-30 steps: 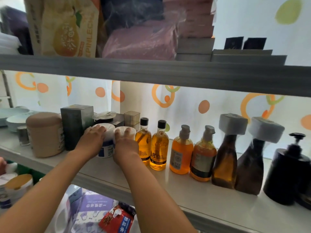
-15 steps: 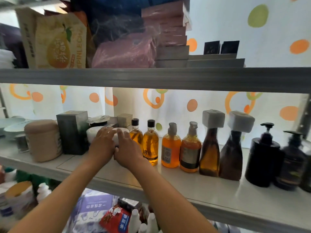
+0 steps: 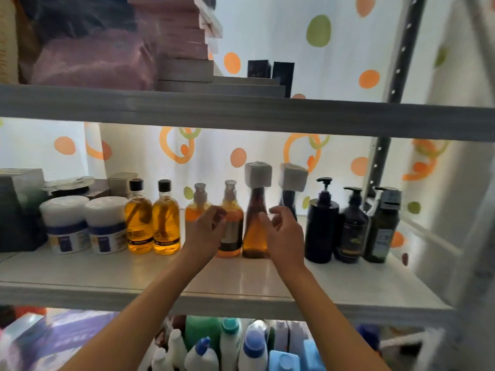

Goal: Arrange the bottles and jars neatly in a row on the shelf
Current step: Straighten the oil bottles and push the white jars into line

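A row of containers stands along the back of the middle shelf (image 3: 134,274). From the left: two white jars with blue bands (image 3: 65,223) (image 3: 105,223), two amber bottles with black caps (image 3: 139,223) (image 3: 166,223), two orange pump bottles (image 3: 194,212) (image 3: 233,226), an amber flask with a white block cap (image 3: 255,220), a darker flask (image 3: 290,180) and three dark pump bottles (image 3: 322,226). My left hand (image 3: 206,231) hovers in front of the orange pump bottles, fingers curled and apart, holding nothing. My right hand (image 3: 285,234) is spread open beside the amber flask, hiding the darker flask's body.
A dark box (image 3: 13,215) and small boxes (image 3: 122,180) sit at the shelf's left. The upper shelf (image 3: 241,113) carries stacked boxes and bags. Cleaning bottles (image 3: 230,344) crowd the shelf below. A metal upright (image 3: 383,156) borders the right end.
Both hands have left the two white jars and moved right to the orange and amber bottles. The jars now stand side by side. The view has swung right.
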Motion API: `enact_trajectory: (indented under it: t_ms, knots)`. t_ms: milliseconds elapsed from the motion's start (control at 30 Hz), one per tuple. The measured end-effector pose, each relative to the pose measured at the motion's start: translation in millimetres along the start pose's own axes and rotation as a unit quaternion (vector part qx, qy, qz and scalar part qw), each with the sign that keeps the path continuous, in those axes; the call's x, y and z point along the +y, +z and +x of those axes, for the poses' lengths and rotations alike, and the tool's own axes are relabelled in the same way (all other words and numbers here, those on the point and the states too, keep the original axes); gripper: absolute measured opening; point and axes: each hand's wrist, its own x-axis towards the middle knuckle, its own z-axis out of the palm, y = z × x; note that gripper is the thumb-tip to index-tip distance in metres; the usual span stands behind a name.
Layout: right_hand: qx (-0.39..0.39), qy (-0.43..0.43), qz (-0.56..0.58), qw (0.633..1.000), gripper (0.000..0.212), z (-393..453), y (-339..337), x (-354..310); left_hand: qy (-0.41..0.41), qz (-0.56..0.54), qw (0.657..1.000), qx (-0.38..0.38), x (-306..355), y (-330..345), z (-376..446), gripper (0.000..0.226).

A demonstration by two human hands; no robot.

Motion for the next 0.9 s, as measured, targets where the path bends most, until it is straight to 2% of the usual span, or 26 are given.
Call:
enact_trajectory:
  t_ms: [100,200,367,600,900]
  knots:
    - [0.026,0.079,-0.017,0.996,0.043,0.6,-19.0,28.8,-0.018,-0.021,1.0,-0.006,9.3,33.6,-3.5,0.017]
    - [-0.019,0.149,-0.039,0.988,0.069,-0.8,-18.6,48.2,-0.039,-0.069,0.997,-0.009,14.7,58.0,-7.5,0.029]
    - [-0.063,0.177,-0.075,0.979,0.069,2.6,-12.7,55.1,-0.049,-0.088,0.995,-0.009,12.0,79.6,-15.4,0.045]
    - [-0.021,0.186,-0.094,0.978,0.075,1.0,-13.2,55.5,-0.023,-0.007,0.997,0.071,11.4,87.4,-14.7,0.033]
    - [-0.014,0.188,-0.121,0.975,0.076,0.9,-14.2,55.2,-0.012,0.015,0.998,0.068,5.3,91.5,-14.3,0.042]
